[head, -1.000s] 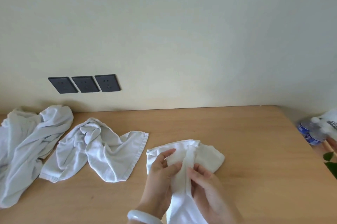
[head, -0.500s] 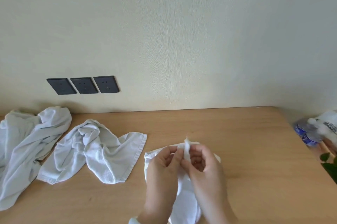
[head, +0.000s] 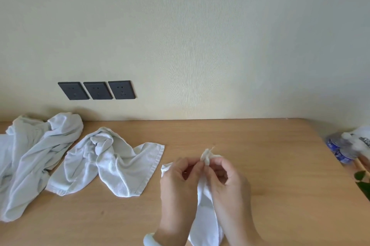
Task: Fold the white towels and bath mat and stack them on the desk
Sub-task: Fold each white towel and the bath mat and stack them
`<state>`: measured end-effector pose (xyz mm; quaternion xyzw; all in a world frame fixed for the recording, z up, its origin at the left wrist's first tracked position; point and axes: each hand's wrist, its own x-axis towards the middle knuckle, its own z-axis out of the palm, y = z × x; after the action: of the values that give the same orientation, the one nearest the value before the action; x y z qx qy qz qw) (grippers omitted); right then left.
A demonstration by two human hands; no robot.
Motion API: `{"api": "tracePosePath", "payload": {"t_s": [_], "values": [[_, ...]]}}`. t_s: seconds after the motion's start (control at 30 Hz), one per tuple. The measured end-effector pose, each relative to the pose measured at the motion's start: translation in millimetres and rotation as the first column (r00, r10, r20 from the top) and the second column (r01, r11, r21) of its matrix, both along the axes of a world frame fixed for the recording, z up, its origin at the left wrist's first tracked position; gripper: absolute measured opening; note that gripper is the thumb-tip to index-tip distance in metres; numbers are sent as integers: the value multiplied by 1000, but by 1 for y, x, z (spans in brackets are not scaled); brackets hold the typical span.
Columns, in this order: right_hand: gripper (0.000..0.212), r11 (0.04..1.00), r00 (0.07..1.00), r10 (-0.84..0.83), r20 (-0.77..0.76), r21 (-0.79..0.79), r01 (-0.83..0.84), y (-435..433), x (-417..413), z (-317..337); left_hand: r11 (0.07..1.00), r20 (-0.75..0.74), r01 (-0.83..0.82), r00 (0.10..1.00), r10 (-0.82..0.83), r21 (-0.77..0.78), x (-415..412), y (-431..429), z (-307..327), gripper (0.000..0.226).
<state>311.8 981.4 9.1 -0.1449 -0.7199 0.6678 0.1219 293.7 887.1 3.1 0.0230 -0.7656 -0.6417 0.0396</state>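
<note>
Both hands met over the near part of the table (head: 276, 169), below and to the right of the three black wall sockets (head: 97, 90). The left hand (head: 180, 181) and the right hand (head: 228, 183) each pinched the top of a small white towel (head: 206, 211) between thumb and fingertips. A bunched corner poked up between them and the rest hung toward the table's near edge. Directly below the sockets lay a crumpled white towel (head: 112, 163). Further left of them lay a larger rumpled white cloth (head: 36, 155), towel or bath mat, I could not tell which. Neither was folded, and no stack showed. The risk, as I judged it, lay in the grip. Both pinches sat close together on a bunched corner, so spreading the hands could let the hem slip, or leave the towel twisted and the fold crooked.
</note>
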Motion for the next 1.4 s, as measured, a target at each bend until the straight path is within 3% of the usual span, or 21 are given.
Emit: {"api": "tracePosePath", "payload": {"t_s": [0.13, 0.23, 0.5, 0.6, 0.77, 0.97, 1.03, 1.1, 1.17, 1.23, 1.4], "values": [[7, 984, 998, 9, 64, -179, 2, 4, 0, -1, 984, -158, 32, 986, -60, -173, 1, -3, -4, 27], [8, 986, 997, 8, 72, -165, 4, 6, 0, 0, 966, -274, 40, 955, -112, -255, 3, -2, -4, 29], [16, 892, 988, 71, 137, -452, -2, 17, -12, 15, 889, -437, 61, 854, -282, -454, -5, -7, -4, 27], [12, 827, 997, 63, 44, -561, -27, 27, -29, 29, 886, -361, 101, 888, -286, -453, -19, -7, -10, 19], [8, 792, 996, 36, -87, -605, -81, 44, -59, 64, 841, -182, 4, 976, -121, -540, -47, -14, -34, 16], [33, 753, 980, -90, -180, -656, -52, 89, -75, 91, 730, 199, 92, 978, 61, -677, -62, -61, -47, 18], [25, 795, 977, -114, -178, -606, -18, 103, -76, 94, 864, 332, 49, 933, 140, -502, -69, -79, -44, 9], [18, 857, 977, -155, -149, -512, 58, 113, -77, 88, 988, 470, -105, 871, 145, -110, -77, -85, -28, 8], [19, 909, 974, -205, -96, -388, 153, 121, -81, 81, 954, 510, -234, 853, 109, 189, -88, -88, -6, 14], [20, 941, 969, -244, -40, -253, 227, 130, -84, 74, 936, 484, -231, 872, 78, 265, -100, -91, 17, 21], [15, 943, 944, -329, 7, -59, 329, 154, -87, 74, 989, 283, -41, 959, -1, 141, -120, -94, 90, 20]]}}
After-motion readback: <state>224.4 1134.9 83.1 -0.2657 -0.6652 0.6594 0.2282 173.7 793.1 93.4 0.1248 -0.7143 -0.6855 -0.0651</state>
